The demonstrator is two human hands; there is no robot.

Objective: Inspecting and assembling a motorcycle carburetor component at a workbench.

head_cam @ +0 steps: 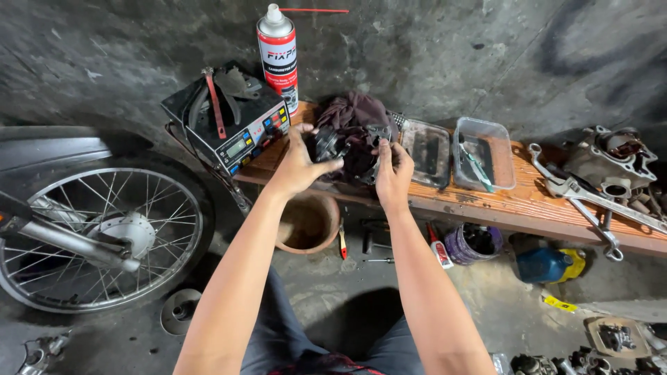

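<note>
Both hands hold a dark metal part [347,149] over the wooden bench [528,205]: left hand [300,167] clenched on its round end, right hand [393,173] gripping the other side. A dark rag [358,114] lies behind it, with a battery charger [229,125], a spray can [278,55], clear tubs [484,154] and wrenches [577,194] around.

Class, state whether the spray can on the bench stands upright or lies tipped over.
Upright: the spray can stands on its base, nozzle on top.
</note>
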